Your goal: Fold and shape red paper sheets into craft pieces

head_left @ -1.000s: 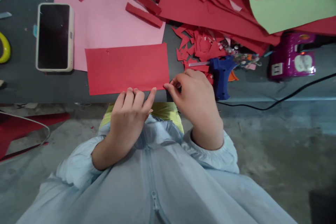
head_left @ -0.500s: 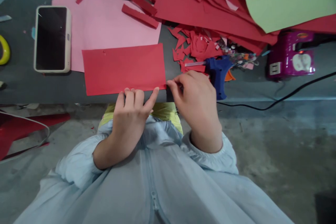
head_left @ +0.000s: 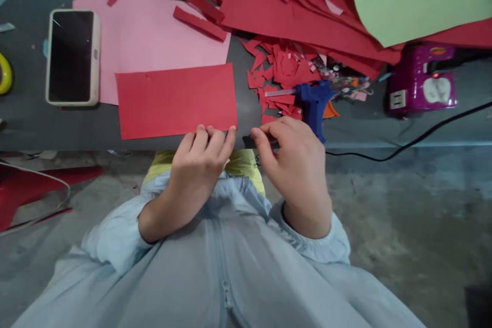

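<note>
A red paper rectangle (head_left: 177,100) lies at the table's front edge, partly over a pink sheet. My left hand (head_left: 203,156) rests on its near edge toward the right corner, fingers stretched out and slightly apart, tips pressing the paper. Just right of that corner is my right hand (head_left: 292,159), off the paper. Its thumb and curled forefinger come together in a pinch, and nothing shows between them. Beyond it, a blue glue gun (head_left: 315,105) lies with its pale tip toward the left, over small red paper scraps (head_left: 282,69).
A phone (head_left: 72,59) lies at the left beside the pink sheet (head_left: 154,31). Red paper and strips (head_left: 292,20) are heaped at the back, with a green sheet (head_left: 415,13). A purple box (head_left: 418,82) stands at the right; a black cable (head_left: 423,141) crosses the front edge.
My right hand has come away from the paper's near right corner, moving slightly right and toward me. My left hand's fingers have shifted a little to the right along the near edge.
</note>
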Demonstrator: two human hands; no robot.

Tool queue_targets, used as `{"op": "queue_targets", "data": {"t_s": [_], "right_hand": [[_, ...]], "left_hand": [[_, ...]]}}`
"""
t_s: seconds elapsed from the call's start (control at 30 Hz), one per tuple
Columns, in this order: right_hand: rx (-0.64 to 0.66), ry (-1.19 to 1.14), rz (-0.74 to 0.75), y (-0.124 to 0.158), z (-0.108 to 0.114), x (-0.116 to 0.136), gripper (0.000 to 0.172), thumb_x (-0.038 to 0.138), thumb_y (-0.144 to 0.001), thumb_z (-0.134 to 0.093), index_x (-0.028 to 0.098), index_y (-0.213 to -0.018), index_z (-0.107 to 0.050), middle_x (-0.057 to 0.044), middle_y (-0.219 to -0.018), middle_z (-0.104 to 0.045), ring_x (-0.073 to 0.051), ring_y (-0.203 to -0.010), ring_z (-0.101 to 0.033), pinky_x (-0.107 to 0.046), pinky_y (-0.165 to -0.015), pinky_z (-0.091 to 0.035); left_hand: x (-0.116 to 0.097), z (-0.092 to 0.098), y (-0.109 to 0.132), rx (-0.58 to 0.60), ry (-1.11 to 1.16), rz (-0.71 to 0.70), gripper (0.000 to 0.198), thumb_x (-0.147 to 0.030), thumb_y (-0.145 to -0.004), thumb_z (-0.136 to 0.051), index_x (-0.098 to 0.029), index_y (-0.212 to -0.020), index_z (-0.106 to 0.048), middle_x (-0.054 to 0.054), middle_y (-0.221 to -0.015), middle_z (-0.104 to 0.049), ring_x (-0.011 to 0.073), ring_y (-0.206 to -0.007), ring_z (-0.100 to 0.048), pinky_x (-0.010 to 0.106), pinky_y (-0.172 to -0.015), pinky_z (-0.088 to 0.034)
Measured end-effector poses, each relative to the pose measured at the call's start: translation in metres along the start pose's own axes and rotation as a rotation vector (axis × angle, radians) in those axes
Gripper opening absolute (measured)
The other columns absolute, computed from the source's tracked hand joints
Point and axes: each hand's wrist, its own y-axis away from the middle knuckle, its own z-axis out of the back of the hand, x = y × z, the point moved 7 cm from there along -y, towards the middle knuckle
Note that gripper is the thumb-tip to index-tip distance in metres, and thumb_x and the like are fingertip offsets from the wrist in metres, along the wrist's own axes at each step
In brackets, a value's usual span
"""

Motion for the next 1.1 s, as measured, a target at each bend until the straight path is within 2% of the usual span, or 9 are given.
{"op": "queue_targets", "data": {"t_s": [0.17, 0.33, 0.47, 0.53, 0.6, 0.7, 0.83, 0.93, 1.1], "right_hand": [[0.005, -0.003, 0.008, 0.003, 0.001, -0.001, 0.025, 0.031, -0.098, -0.051, 0.019, -0.079, -0.064, -0.005, -0.077, -0.064, -0.02, -0.076, -0.055, -0.031, -0.072, -0.041], [-0.002, -0.003, 0.031, 0.005, -0.001, 0.001, 0.025, 0.03, -0.098, -0.051, 0.02, -0.079, -0.063, -0.004, -0.075, -0.063, -0.019, -0.074, -0.054, -0.031, -0.072, -0.04], [-0.004, -0.016, 0.053, 0.005, -0.002, 0.006, 0.026, 0.03, -0.098, -0.05, 0.019, -0.079, -0.063, -0.004, -0.075, -0.062, -0.019, -0.074, -0.054, -0.031, -0.072, -0.039], [-0.005, -0.013, 0.068, 0.005, -0.002, 0.01, 0.027, 0.031, -0.099, -0.05, 0.019, -0.079, -0.063, -0.004, -0.075, -0.061, -0.019, -0.075, -0.054, -0.031, -0.072, -0.039], [-0.009, -0.002, 0.089, 0.004, -0.003, 0.014, 0.027, 0.033, -0.099, -0.049, 0.019, -0.08, -0.064, -0.005, -0.076, -0.061, -0.02, -0.076, -0.054, -0.031, -0.072, -0.04], [-0.022, 0.016, 0.128, 0.002, -0.005, 0.022, 0.023, 0.032, -0.097, -0.054, 0.019, -0.081, -0.066, -0.005, -0.077, -0.062, -0.021, -0.077, -0.054, -0.032, -0.072, -0.041], [-0.013, 0.02, 0.194, 0.0, -0.012, 0.037, 0.017, 0.027, -0.094, -0.059, 0.018, -0.083, -0.067, -0.006, -0.08, -0.062, -0.021, -0.077, -0.052, -0.032, -0.073, -0.042], [0.004, 0.012, 0.259, 0.0, -0.019, 0.053, 0.016, 0.023, -0.095, -0.057, 0.017, -0.084, -0.068, -0.006, -0.08, -0.061, -0.02, -0.076, -0.05, -0.032, -0.073, -0.04], [-0.009, 0.049, 0.374, 0.005, -0.031, 0.08, 0.021, 0.021, -0.097, -0.052, 0.016, -0.092, -0.071, -0.008, -0.083, -0.063, -0.02, -0.077, -0.048, -0.032, -0.073, -0.042]], "left_hand": [[-0.002, -0.003, -0.003, 0.0, 0.048, 0.03, 0.046, -0.028, -0.099, -0.048, -0.021, -0.144, -0.047, 0.013, -0.111, -0.069, 0.0283, -0.104, -0.065, 0.04, -0.084, -0.054], [-0.007, -0.006, 0.001, -0.019, 0.057, 0.033, 0.053, -0.028, -0.097, -0.054, -0.015, -0.147, -0.045, 0.019, -0.12, -0.067, 0.0337, -0.114, -0.065, 0.044, -0.092, -0.054], [-0.002, -0.006, 0.015, -0.053, 0.119, 0.025, 0.058, -0.031, -0.096, -0.056, -0.014, -0.149, -0.041, 0.021, -0.136, -0.06, 0.0343, -0.127, -0.058, 0.046, -0.103, -0.05], [0.004, -0.004, 0.027, -0.103, 0.205, -0.014, 0.053, -0.03, -0.096, -0.055, -0.012, -0.145, -0.045, 0.021, -0.14, -0.058, 0.033, -0.132, -0.054, 0.048, -0.109, -0.045], [0.012, 0.001, 0.041, -0.182, 0.272, -0.066, 0.043, -0.025, -0.097, -0.054, -0.013, -0.138, -0.052, 0.017, -0.135, -0.063, 0.0291, -0.128, -0.057, 0.049, -0.11, -0.044], [0.033, 0.006, 0.062, -0.311, 0.284, -0.041, 0.026, -0.018, -0.094, -0.055, -0.015, -0.118, -0.064, 0.01, -0.109, -0.073, 0.0222, -0.099, -0.068, 0.039, -0.09, -0.053], [0.061, 0.003, 0.083, -0.376, 0.242, 0.061, 0.015, -0.016, -0.091, -0.057, -0.017, -0.101, -0.067, 0.004, -0.083, -0.073, 0.0186, -0.074, -0.064, 0.033, -0.067, -0.05], [0.076, -0.004, 0.093, -0.376, 0.231, 0.138, 0.014, -0.017, -0.09, -0.057, -0.016, -0.097, -0.068, 0.003, -0.077, -0.071, 0.0184, -0.067, -0.061, 0.033, -0.061, -0.046], [0.089, -0.013, 0.106, -0.353, 0.25, 0.214, 0.017, -0.017, -0.089, -0.057, -0.015, -0.101, -0.069, 0.004, -0.076, -0.071, 0.0198, -0.07, -0.061, 0.034, -0.062, -0.045]]}}
